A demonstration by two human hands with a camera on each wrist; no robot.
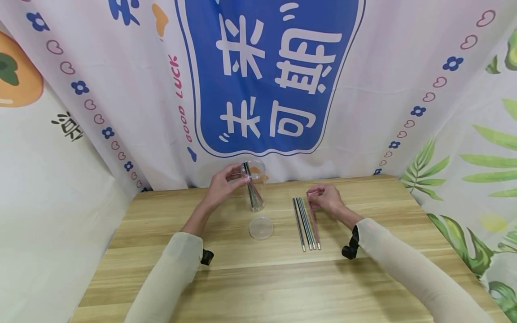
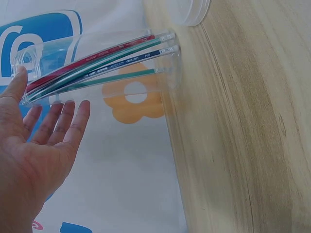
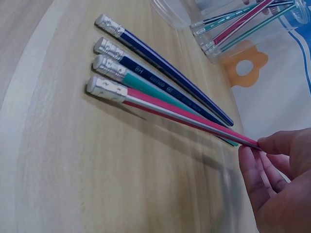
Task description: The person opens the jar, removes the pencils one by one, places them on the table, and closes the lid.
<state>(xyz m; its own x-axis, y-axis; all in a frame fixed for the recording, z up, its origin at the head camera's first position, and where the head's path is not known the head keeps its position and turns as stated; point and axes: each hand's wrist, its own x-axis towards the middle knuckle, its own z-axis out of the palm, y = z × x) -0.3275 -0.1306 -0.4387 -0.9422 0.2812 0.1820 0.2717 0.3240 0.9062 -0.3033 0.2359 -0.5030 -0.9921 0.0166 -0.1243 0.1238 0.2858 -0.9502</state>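
My left hand [image 1: 222, 187] holds a clear plastic cylinder [image 1: 261, 185] near its upper rim, thumb on one side and fingers on the other. Inside it several pencils [image 2: 114, 60], red, green and dark blue, lean together with their eraser ends at the bottom. At the right, my right hand [image 1: 328, 199] pinches the tip end of a red striped pencil [image 3: 180, 115] between thumb and fingers. That pencil's eraser end is low, close to the tabletop. Just left of it lie two dark blue pencils [image 3: 170, 73] and a green pencil [image 3: 155, 91], side by side.
A round clear lid [image 1: 261, 228] lies on the wooden table [image 1: 258, 287] in front of the cylinder. Behind the table's back edge hangs a printed curtain [image 1: 363, 112]; more printed cloth [image 1: 52, 188] hangs at the sides.
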